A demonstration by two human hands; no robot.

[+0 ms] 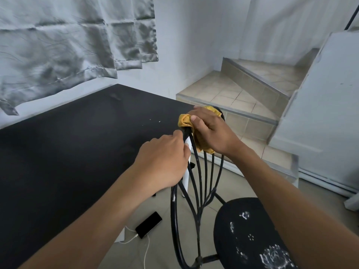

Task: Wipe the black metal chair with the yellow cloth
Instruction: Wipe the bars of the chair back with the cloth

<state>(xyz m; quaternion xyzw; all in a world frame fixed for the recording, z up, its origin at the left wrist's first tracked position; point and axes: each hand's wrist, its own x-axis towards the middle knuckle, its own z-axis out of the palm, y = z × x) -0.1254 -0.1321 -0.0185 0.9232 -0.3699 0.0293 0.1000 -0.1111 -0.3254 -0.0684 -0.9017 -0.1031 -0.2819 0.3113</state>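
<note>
The black metal chair [229, 226] stands on the tiled floor [239, 183], and its round seat, flecked with white paint, is nearest the camera at lower right. Its backrest of thin curved rods rises toward the right edge of the black surface [77, 144]. A dark smartphone [148, 224] lies on the floor below that edge with a white cable [146, 249] plugged into it.

The left hand [165, 164] grips the left side of the backrest's outer hoop, fingers curled round the rod. Just beyond it, the right hand [211, 131] holds the yellow cloth [184, 121] bunched over the top arch of the backrest, thumb pressed onto the fabric. A fold of the cloth hangs below the palm against the rods. The arch sits beside the surface's far right corner. A white leg [186, 173] of the surface shows between the rods.

Farther back, beige tiled steps [242, 90] climb to the right, and a grey creased curtain [58, 45] hangs on the white wall above the surface's far edge.
</note>
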